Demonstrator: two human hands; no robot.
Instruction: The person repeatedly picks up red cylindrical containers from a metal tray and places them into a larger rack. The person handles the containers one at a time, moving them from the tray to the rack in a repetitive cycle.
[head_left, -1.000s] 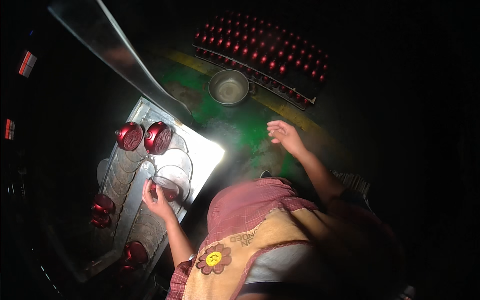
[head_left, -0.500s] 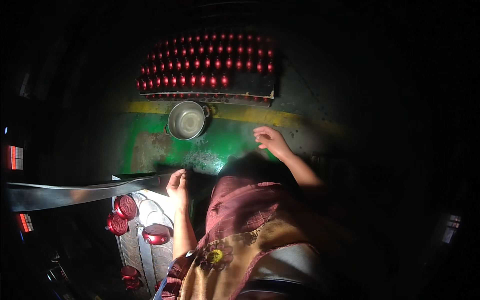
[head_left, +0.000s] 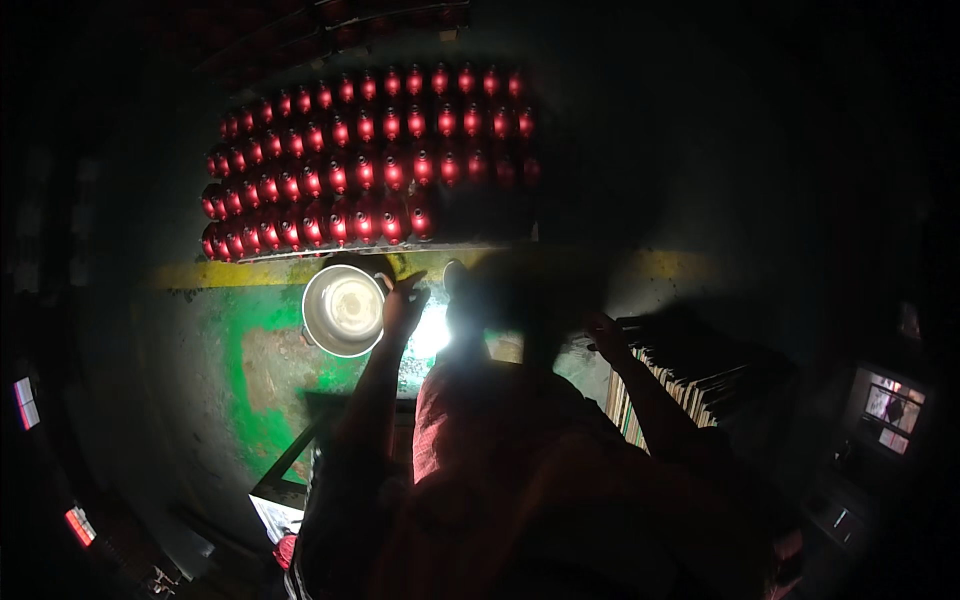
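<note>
My left hand (head_left: 405, 303) hangs in shadow beside the right-hand handle of a round, silver-coloured metal pot (head_left: 311, 325). Its fingers look spread, and I see nothing held in them; whether it touches the handle I cannot tell. The pot stands on the floor, and its pale inside shows nothing but a lighter round base. Farther right, my right hand (head_left: 606, 334) is also dark, with its fingers apart and nothing in them. It is nearest to the upper end of a row of thin, flat sheets (head_left: 680, 385).
Beyond the pot, rows of glossy red rounded vessels (head_left: 365, 170) stand on a board. A yellow stripe (head_left: 210, 273) crosses the worn green floor (head_left: 245, 400). At lower left are a metal-edged surface (head_left: 278, 512) and a red piece (head_left: 285, 551). A shoe tip (head_left: 453, 272) shows near my left hand.
My view has shifted toward the red rows, which appear larger. My left hand is now beside the pot, and my right hand is lower, by the sheets. The long metal strip has left view.
</note>
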